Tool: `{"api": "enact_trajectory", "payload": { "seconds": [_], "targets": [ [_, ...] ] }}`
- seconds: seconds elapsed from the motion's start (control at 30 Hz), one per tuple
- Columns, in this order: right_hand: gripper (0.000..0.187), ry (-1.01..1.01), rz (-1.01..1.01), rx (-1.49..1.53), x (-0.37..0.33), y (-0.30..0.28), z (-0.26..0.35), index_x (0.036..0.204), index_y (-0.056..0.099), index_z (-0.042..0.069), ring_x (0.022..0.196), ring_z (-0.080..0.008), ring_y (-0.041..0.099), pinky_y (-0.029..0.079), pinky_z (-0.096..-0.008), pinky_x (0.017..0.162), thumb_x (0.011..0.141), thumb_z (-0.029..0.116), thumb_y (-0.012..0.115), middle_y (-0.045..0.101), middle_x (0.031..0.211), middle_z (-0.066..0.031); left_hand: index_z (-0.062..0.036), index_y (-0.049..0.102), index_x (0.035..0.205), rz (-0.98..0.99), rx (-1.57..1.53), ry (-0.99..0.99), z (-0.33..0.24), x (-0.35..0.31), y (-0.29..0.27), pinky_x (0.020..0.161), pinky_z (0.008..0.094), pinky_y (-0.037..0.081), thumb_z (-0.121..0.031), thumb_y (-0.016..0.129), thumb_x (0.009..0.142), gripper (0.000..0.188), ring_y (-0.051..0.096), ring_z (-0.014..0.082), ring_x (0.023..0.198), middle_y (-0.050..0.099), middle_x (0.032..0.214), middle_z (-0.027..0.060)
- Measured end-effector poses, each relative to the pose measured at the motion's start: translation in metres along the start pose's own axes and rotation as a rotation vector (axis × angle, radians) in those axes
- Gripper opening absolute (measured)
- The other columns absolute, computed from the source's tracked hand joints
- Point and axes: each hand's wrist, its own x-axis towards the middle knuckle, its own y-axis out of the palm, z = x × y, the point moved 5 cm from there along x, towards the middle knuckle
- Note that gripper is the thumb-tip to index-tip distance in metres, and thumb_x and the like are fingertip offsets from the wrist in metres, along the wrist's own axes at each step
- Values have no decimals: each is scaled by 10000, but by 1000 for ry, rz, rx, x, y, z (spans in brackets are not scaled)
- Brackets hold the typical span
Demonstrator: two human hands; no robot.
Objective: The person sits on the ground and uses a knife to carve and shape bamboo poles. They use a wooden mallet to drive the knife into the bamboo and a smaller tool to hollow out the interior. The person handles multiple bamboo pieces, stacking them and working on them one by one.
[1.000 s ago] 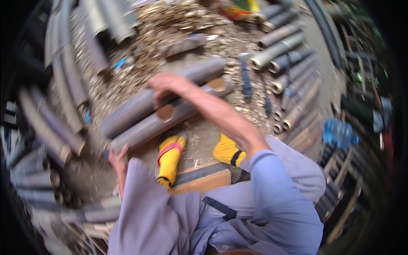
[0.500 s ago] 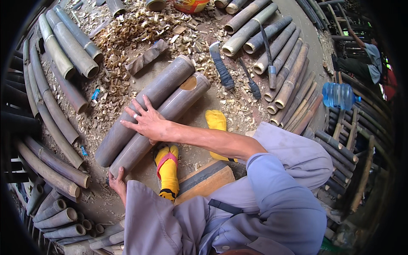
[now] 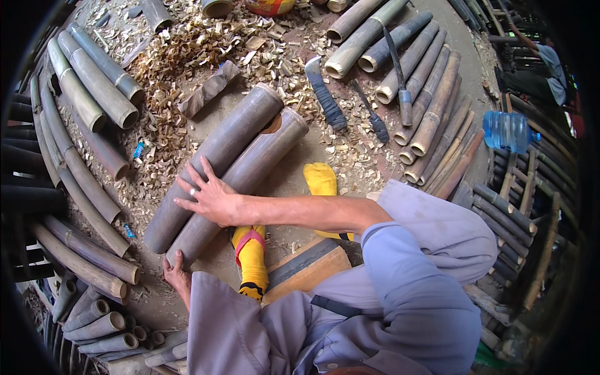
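Two thick grey-brown bamboo tubes lie side by side at a slant in front of me, the farther tube [image 3: 219, 159] and the nearer tube [image 3: 265, 150]. A cut notch shows near the upper end of the nearer one, on the side facing its neighbour. My right hand [image 3: 209, 199] reaches across and lies over both tubes with its fingers spread. At the lower end of the nearer tube, my left hand [image 3: 177, 273] grips the rim, thumb on top; its other fingers are partly hidden. My foot in a yellow sock [image 3: 250, 256] is close beside this tube.
Wood shavings [image 3: 178, 56] and a rough wood block [image 3: 209, 89] lie beyond the tubes. A curved blade with a wrapped handle [image 3: 326, 100] and a long knife [image 3: 400, 81] rest at the right. Bamboo lengths [image 3: 94, 75] line both sides. A blue water bottle [image 3: 509, 131] is far right.
The nearer tube has rolled, so its notch now faces the farther tube. My right hand has slid slightly down along the tubes. The whole view has shifted a little.
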Motion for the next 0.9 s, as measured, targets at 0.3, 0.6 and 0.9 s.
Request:
{"api": "enact_trajectory", "payload": {
  "seconds": [0.3,0.6,0.9],
  "targets": [
    [912,-128,73,191,36,-5,-13,1409,417,221,1276,-391,383,230,-643,1036,628,548,755,429,1384,-173,41,499,1291,-35,86,14,-17,-11,8,866,348,487,-57,751,798,562,604,216,952,623,1101,138],
    [485,-86,360,537,81,-11,-48,912,713,81,873,-277,675,535,-401,734,606,449,795,709,892,-91,23,478,1338,10,78,56,7,9,-6,839,277,453,-142,768,803,632,591,187,925,631,1105,131],
    [451,-54,904,886,101,38,-42,892,742,64,892,-270,672,536,-372,769,598,388,854,712,989,-95,-32,493,1343,-150,125,-13,-1,-1,-2,525,227,394,-148,787,784,642,550,104,722,628,1035,95]
  ]
}}
